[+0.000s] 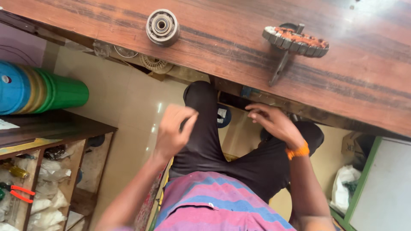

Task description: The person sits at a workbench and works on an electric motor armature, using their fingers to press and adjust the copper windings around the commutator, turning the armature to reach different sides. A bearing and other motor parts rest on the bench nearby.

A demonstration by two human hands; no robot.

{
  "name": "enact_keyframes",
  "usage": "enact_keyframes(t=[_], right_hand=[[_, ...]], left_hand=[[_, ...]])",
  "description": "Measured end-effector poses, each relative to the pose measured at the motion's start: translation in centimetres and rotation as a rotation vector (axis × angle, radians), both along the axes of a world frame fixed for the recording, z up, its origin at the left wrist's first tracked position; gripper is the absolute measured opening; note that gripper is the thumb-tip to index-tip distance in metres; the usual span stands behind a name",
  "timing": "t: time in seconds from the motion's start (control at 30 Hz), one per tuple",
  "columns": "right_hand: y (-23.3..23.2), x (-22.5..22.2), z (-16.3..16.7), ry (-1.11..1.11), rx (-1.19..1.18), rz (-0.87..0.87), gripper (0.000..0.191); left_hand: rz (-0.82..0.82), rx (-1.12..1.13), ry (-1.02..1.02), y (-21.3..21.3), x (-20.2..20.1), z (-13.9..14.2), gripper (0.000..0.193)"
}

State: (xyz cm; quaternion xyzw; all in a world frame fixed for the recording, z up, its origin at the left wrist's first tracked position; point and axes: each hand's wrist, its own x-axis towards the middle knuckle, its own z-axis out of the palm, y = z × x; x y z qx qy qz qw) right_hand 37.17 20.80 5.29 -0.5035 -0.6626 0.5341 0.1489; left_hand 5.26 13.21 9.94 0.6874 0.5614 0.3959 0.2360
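Wooden bench (239, 47), one bearing hub (162, 27), one wound stator (296, 40), two empty hands, left hand (173, 130), right hand (274, 122)

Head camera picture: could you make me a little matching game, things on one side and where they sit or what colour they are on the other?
Things:
1. round metal bearing housing
2. copper-wound stator
3. wristband
4. stacked buckets

Descriptions:
A. orange, on the right hand's wrist
B. blue and green, lying at far left
C. on the wooden table, left part
D. on the wooden table, right part

Pairs: 1-C, 2-D, 3-A, 4-B
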Motion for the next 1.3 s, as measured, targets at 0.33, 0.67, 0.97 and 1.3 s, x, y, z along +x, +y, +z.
enact_keyframes(t=[0.33,0.67,0.97,1.3], right_hand=[[-2.8,-0.7,7.6,0.226,0.458,-0.679,0.013],[0.5,-5.5,6.4,0.813,0.231,-0.884,0.030],[2.6,-7.7,4.5,1.108,0.012,-0.753,0.027],[1.9,-5.3,3.3,0.405,0.570,-0.743,0.012]], left_hand=[[-0.635,0.496,0.018,23.9,8.2,2.2,0.054],[-0.388,0.554,0.154,22.5,11.5,-1.5,0.041],[-0.547,0.405,0.225,22.4,8.4,2.9,0.052],[-0.576,0.270,-0.127,21.3,9.3,1.0,0.056]])
